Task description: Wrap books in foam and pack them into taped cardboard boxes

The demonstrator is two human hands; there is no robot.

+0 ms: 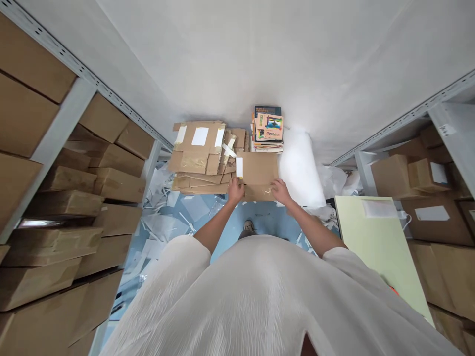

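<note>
A brown cardboard box [259, 169] with a white label on its upper left and clear tape along its near side is in front of me. My left hand [236, 190] grips its near left corner, fingers curled on the edge. At the near right corner, my right hand [281, 191] holds the same box with its fingers bent over the edge. Flattened cardboard [193, 154] is piled just left of the box. Behind it rises a stack of books [267, 129], a pink-covered one lying on top. What supports the box underneath is hidden.
A white roll of wrapping material [301, 168] lies to the right. Shelves of cardboard boxes [118, 183] flank me on the left, with more boxes [395, 173] on the right. A pale yellow tabletop [378, 247] is at my right. Paper scraps [159, 227] litter the blue floor.
</note>
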